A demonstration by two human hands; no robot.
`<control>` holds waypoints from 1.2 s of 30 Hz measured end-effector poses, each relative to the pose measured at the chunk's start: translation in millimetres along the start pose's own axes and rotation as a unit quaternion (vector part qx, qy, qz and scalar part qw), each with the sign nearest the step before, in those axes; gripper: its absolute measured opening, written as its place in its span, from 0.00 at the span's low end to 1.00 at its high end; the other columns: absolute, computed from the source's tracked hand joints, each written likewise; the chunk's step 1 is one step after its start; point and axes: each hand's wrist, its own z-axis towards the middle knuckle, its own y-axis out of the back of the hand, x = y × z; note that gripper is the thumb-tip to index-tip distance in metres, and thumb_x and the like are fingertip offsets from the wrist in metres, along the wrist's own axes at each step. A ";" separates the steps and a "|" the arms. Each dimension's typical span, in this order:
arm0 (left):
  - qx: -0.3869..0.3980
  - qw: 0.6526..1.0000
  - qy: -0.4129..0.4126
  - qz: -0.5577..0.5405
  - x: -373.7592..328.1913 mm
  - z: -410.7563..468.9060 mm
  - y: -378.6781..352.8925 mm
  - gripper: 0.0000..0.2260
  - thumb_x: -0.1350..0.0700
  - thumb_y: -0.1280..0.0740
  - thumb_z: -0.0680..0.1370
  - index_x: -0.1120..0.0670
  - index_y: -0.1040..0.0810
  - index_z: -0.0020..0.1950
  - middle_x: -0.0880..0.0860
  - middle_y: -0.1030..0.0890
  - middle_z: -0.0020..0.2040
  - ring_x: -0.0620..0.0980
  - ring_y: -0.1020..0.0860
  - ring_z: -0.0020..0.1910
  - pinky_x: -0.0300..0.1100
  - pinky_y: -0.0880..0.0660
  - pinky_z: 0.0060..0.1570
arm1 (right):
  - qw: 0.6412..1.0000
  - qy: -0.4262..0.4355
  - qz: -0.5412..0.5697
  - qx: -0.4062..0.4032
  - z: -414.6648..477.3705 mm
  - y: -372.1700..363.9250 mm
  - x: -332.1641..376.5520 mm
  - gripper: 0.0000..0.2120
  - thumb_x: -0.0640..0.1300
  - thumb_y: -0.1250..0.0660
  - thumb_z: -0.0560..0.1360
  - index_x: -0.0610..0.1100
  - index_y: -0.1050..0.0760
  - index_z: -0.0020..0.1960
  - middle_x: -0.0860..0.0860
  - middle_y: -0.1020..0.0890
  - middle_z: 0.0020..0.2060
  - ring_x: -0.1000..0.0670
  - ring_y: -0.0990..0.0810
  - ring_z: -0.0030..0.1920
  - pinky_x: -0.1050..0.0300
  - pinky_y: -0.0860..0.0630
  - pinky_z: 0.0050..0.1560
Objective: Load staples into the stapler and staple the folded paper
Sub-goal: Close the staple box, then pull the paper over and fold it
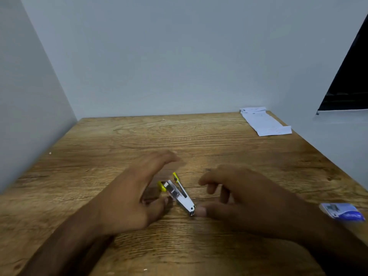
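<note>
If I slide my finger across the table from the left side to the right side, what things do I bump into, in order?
Left hand → stapler, lying opened up → right hand → small blue-and-white box. The folded paper sits farther back near the wall, so it is left out.

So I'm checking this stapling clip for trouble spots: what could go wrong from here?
The stapler lies open on the table between both hands, left hand and right hand, neither gripping it; a nudge could slide it or snap it shut on a fingertip. The small blue-and-white box, maybe staples, sits near the table's right edge beside the right forearm and could be knocked off. The folded paper lies far back, a long reach.
</note>
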 end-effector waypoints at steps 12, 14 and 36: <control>0.030 0.998 -0.046 0.005 16.1 -20.8 -15.6 0.12 0.36 0.28 0.73 0.37 0.23 0.51 0.36 0.22 0.50 0.41 0.22 0.51 0.39 0.27 0.49 | 0.999 0.044 0.006 -0.007 17.1 -37.5 14.7 0.15 0.59 0.30 0.73 0.59 0.22 0.59 0.60 0.24 0.48 0.59 0.25 0.47 0.64 0.32 0.40; 0.032 0.998 -0.051 0.009 17.7 -23.6 -17.0 0.12 0.35 0.28 0.73 0.36 0.24 0.52 0.37 0.21 0.50 0.42 0.22 0.51 0.40 0.27 0.48 | 0.998 0.056 0.007 -0.001 14.1 -37.6 14.9 0.14 0.58 0.30 0.74 0.59 0.22 0.59 0.59 0.23 0.49 0.58 0.24 0.47 0.65 0.33 0.39; 0.111 0.988 -0.064 0.087 -64.5 164.7 -66.1 0.23 0.36 0.34 0.75 0.44 0.28 0.66 0.44 0.25 0.62 0.45 0.24 0.60 0.45 0.24 0.57 | 0.957 -0.201 0.021 -0.206 36.6 100.2 -180.9 0.15 0.44 0.28 0.75 0.51 0.18 0.62 0.53 0.18 0.62 0.51 0.22 0.62 0.58 0.31 0.55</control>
